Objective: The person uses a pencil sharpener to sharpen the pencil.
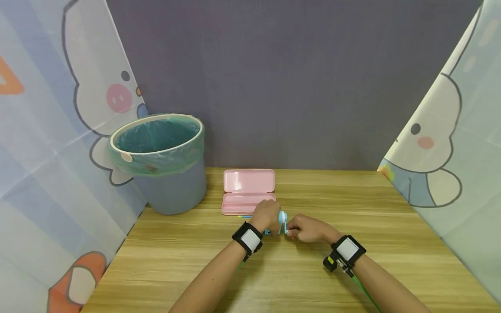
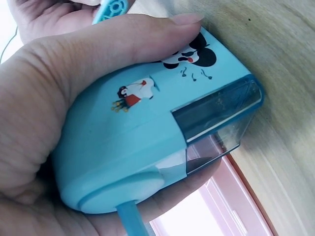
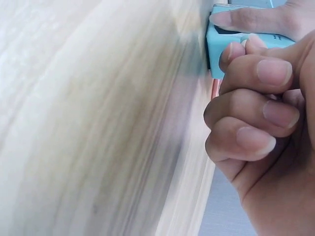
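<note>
My left hand [image 1: 267, 216] grips a light blue pencil sharpener [image 2: 133, 137] with penguin stickers, the thumb across its top. A clear shavings drawer [image 2: 216, 113] forms one end of it. A blue pencil [image 2: 132, 220] sticks out of the sharpener; in the head view its yellow end shows left of the hand. My right hand [image 1: 309, 229] pinches the knob of the sharpener's crank handle [image 1: 285, 226], its other fingers curled in. The knob is mostly hidden by these fingers in the right wrist view.
An open pink pencil case [image 1: 249, 181] lies just behind the left hand. At the back left stands a bin [image 1: 172, 187] lined with a green bag. Wood-grain tabletop [image 1: 352, 195] extends to both sides, with a grey panel [image 1: 297, 87] behind.
</note>
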`<state>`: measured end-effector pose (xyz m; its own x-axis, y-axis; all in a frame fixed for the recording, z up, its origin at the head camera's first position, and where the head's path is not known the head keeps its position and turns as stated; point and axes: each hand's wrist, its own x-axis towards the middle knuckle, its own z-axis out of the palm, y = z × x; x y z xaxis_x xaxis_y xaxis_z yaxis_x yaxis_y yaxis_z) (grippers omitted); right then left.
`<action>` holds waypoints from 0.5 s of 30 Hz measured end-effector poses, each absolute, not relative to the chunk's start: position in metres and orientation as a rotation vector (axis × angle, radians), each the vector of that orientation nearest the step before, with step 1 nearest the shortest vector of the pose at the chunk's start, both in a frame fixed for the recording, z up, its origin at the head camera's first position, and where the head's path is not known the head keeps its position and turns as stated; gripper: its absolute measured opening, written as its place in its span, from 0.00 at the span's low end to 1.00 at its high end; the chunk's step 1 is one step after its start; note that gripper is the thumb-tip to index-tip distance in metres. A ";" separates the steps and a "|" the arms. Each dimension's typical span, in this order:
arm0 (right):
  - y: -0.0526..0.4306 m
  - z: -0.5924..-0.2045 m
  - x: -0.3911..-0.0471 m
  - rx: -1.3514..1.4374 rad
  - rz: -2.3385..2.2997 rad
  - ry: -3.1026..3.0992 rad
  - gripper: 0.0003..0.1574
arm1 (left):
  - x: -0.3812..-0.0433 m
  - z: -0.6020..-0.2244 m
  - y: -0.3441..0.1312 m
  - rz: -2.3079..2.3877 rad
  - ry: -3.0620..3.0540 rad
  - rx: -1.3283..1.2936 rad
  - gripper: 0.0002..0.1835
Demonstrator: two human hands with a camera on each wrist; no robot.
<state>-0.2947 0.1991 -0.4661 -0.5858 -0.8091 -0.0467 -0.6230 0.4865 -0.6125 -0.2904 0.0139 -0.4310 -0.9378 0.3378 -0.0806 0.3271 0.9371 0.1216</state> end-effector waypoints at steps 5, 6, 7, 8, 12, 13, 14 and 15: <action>0.203 -0.466 -0.294 -1.212 -0.830 2.359 0.23 | -0.291 -0.433 0.015 0.160 3.005 0.525 0.20; 0.204 -0.466 -0.294 -1.217 -0.833 2.356 0.23 | -0.291 -0.434 0.015 0.160 3.010 0.528 0.20; 0.205 -0.466 -0.294 -1.221 -0.840 2.349 0.23 | -0.291 -0.434 0.016 0.157 3.015 0.534 0.20; 0.206 -0.466 -0.294 -1.223 -0.843 2.347 0.23 | -0.291 -0.434 0.016 0.158 3.014 0.537 0.20; 0.208 -0.459 -0.293 -1.235 -0.859 2.331 0.23 | -0.292 -0.433 0.016 0.151 3.013 0.538 0.20; 0.208 -0.457 -0.293 -1.237 -0.865 2.327 0.23 | -0.292 -0.433 0.015 0.146 3.011 0.540 0.20; 0.208 -0.455 -0.293 -1.240 -0.865 2.327 0.23 | -0.292 -0.433 0.015 0.141 3.011 0.539 0.20; 0.207 -0.453 -0.293 -1.244 -0.865 2.326 0.23 | -0.292 -0.432 0.015 0.137 3.012 0.537 0.20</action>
<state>-0.2930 0.2073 -0.4531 -0.5457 -0.8374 -0.0293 -0.6147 0.4238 -0.6652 -0.2924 0.0148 -0.4323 -0.9356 0.3476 -0.0619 0.3406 0.9347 0.1014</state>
